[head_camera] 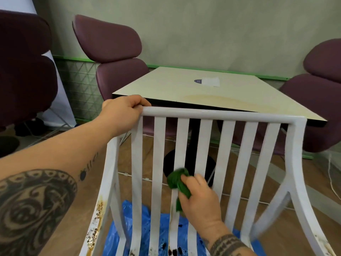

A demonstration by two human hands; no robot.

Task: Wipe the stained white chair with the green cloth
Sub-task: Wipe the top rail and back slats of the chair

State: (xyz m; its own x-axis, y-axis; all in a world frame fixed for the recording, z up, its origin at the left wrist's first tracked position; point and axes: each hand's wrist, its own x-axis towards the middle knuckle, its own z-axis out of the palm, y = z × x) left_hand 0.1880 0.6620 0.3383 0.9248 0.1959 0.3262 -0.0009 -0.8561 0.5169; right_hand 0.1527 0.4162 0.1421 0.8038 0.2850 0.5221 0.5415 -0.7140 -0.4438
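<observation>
The white chair (214,114) fills the middle of the view, its slatted back facing me. Brown and yellow stains mark its left armrest (96,224) and the lower slats. My left hand (121,111) grips the left end of the top rail. My right hand (200,198) holds the bunched green cloth (177,180) and presses it against a middle slat, about halfway down the back.
A cream table (166,84) with a yellowish stain and a white paper stands just behind the chair. Purple padded chairs (110,43) sit at the left, back and right. Blue plastic sheeting (145,231) covers the wooden floor under the chair.
</observation>
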